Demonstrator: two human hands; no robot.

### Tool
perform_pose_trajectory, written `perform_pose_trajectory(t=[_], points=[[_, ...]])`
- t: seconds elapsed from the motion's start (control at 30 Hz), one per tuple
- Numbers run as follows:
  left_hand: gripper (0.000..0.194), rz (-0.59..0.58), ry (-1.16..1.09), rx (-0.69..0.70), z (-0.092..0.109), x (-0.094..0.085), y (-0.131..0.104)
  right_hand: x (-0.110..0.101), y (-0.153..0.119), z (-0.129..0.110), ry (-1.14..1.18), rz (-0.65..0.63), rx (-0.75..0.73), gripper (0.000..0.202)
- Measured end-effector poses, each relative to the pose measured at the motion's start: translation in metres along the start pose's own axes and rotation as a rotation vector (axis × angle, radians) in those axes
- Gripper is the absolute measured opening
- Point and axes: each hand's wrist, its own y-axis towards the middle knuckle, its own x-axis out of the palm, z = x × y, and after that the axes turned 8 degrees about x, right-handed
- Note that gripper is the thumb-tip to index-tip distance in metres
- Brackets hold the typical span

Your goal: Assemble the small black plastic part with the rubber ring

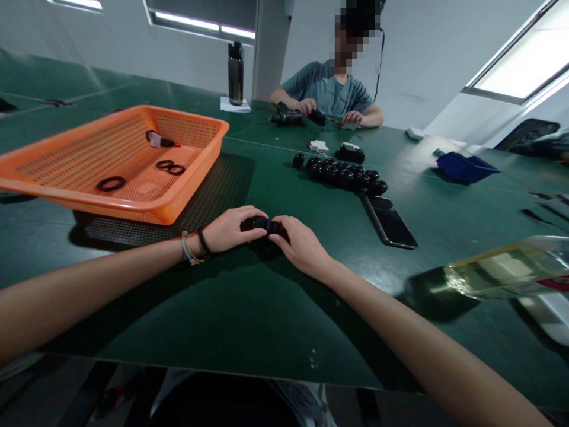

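Observation:
Both hands meet over the green table, around a small black round part. My left hand grips its left side between thumb and fingers. From the right, my right hand pinches the same part, thumb below and fingers above. Fingers cover much of it, so its exact kind does not show. Beyond the hands lies a cluster of similar shiny black round parts, set close together in rows. To the left, an orange plastic basket holds several black rings and a short dark cable bundle.
A phone lies right of my hands, with a tipped clear bottle nearer the right edge. A blue bin is farther back. Across the table, a person handles parts beside a black power drill. A dark bottle stands behind.

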Motion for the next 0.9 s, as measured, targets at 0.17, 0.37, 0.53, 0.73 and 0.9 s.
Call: perform_pose_trajectory(t=[0.17,0.37,0.53,0.73,0.9], points=[[0.034,0.000,-0.008,0.005,-0.0006,0.0001,-0.0005,-0.0010,0.0003,-0.0009,0.001,-0.014,0.009,0.021],[0.036,-0.001,-0.020,0.003,0.0005,-0.0005,-0.0005,-0.0017,0.0003,-0.0009,0.005,-0.013,0.000,0.021],[0.036,-0.008,-0.025,0.004,0.0012,-0.0013,0.0001,-0.0008,-0.0015,0.0001,0.027,0.013,-0.030,0.023],[0.035,-0.002,-0.022,-0.001,0.0010,-0.0007,0.0001,0.0006,-0.0030,0.0005,0.051,0.051,-0.064,0.030],[0.036,-0.001,-0.025,-0.002,0.0011,-0.0006,0.0000,0.0017,-0.0022,0.0011,0.055,0.068,-0.072,0.031]])
